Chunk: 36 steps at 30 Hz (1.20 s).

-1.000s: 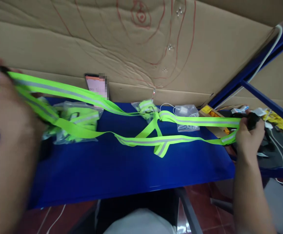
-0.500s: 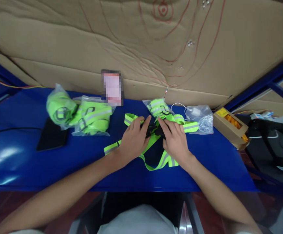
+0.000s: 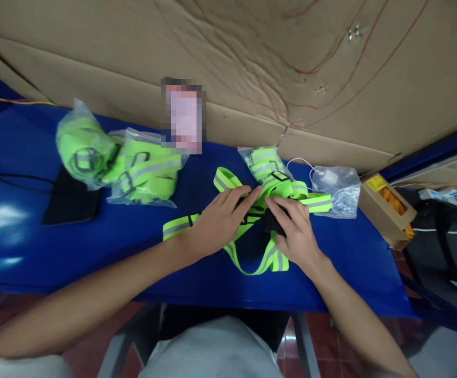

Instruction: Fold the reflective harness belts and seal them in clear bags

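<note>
A neon-green strap with a grey stripe lies in loops on the blue table, under and between both hands. My left hand has its fingers closed on the strap beside a black buckle. Close to its right, my right hand grips a black piece attached to the strap. The fingertips of the two hands are nearly touching. One strap end sticks out left of my left wrist, another to the right.
Bagged green straps and a rounder bag sit at the left, by a black flat object. Behind the hands is another strap bag. A clear bag and cardboard box are at the right.
The camera view has shifted. More of the black buckle shows between the hands, and my right hand has moved slightly away from it with the black piece.
</note>
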Each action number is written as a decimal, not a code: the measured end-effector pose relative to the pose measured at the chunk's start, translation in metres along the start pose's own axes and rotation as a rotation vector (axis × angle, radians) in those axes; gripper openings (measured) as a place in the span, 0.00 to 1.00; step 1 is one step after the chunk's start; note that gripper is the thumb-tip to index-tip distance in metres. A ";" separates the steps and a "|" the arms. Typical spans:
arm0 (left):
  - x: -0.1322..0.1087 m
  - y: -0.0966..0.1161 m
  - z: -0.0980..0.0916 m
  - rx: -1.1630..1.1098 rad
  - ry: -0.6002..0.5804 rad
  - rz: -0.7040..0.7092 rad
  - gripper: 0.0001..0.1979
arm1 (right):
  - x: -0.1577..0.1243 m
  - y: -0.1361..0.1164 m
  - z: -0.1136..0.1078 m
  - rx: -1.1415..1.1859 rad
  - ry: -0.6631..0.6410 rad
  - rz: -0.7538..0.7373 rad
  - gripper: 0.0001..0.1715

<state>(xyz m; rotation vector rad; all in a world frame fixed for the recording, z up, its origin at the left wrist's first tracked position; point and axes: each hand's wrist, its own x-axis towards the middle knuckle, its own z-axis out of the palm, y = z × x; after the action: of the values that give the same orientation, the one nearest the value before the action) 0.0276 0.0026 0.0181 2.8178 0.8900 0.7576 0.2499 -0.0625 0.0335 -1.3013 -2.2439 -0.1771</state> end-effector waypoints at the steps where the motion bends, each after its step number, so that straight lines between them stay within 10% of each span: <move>1: 0.000 0.000 0.000 0.006 0.001 0.005 0.40 | 0.000 0.000 -0.001 0.007 0.002 -0.005 0.50; 24: -0.002 0.019 0.005 -0.025 0.065 0.094 0.48 | 0.002 -0.023 0.014 -0.089 0.004 0.009 0.56; 29: -0.001 0.016 -0.003 -0.110 0.063 0.082 0.49 | 0.005 -0.015 -0.001 0.162 -0.053 0.055 0.56; 36: 0.023 0.004 -0.042 -0.849 0.194 -0.011 0.48 | 0.019 0.021 -0.046 0.835 -0.340 0.295 0.55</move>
<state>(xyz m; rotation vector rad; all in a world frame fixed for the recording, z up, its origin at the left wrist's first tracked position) 0.0258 0.0099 0.0660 2.0111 0.4342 1.0939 0.2775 -0.0533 0.0791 -1.1921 -1.9635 1.0396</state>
